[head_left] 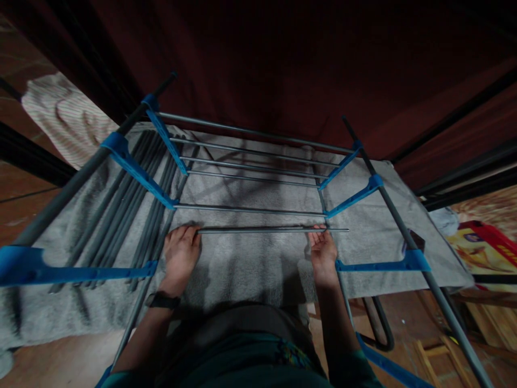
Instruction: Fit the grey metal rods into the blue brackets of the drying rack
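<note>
A thin grey metal rod (254, 230) runs crosswise between my hands, its right end sticking out past my right hand. My left hand (182, 252), with a dark band at the wrist, is closed around the rod's left end. Fingers of my right hand (323, 248) are wrapped on the rod near its other end. Around them stands a rack frame of grey tubes with blue plastic brackets (141, 180) on the left and matching blue brackets (353, 198) on the right. Several crossbars (250, 209) span between the brackets farther back.
A grey cloth (246, 264) covers the surface beneath the frame. Several loose grey tubes (121, 210) lie on it at the left. A striped cloth (72, 118) is at the far left, a red and yellow box (484, 248) at the right. Dark red fabric (283, 70) hangs behind.
</note>
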Demonstrator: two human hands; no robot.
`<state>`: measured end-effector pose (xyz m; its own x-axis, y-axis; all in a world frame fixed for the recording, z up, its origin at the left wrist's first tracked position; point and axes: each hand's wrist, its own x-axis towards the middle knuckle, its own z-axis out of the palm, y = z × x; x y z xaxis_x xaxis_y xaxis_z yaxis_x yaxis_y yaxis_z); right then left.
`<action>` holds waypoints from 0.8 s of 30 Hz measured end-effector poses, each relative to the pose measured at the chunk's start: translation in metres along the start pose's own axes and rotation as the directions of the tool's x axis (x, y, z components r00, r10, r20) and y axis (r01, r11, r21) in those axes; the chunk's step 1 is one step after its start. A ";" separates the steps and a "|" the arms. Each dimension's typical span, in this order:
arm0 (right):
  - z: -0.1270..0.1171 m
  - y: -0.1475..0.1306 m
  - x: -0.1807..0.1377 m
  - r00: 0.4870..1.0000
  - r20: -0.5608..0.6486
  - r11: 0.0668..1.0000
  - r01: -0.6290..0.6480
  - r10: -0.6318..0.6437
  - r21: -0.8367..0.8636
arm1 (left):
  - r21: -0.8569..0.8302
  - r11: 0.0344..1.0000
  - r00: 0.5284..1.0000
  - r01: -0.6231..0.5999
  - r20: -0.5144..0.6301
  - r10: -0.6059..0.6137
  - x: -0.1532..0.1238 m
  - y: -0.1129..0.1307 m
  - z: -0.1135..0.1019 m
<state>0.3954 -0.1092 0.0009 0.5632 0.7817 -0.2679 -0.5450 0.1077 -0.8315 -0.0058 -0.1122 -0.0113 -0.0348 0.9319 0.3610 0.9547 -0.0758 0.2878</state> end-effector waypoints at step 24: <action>0.019 0.042 -0.032 0.987 0.079 0.990 -0.134 0.136 -0.036 | -0.057 0.985 0.985 -0.165 0.048 0.168 0.003 0.026 -0.007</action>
<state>0.3429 -0.1185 -0.0164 0.4324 0.8354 -0.3394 -0.5928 -0.0203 -0.8051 0.0169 -0.1142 0.0029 0.1407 0.9219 0.3609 0.9288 -0.2491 0.2744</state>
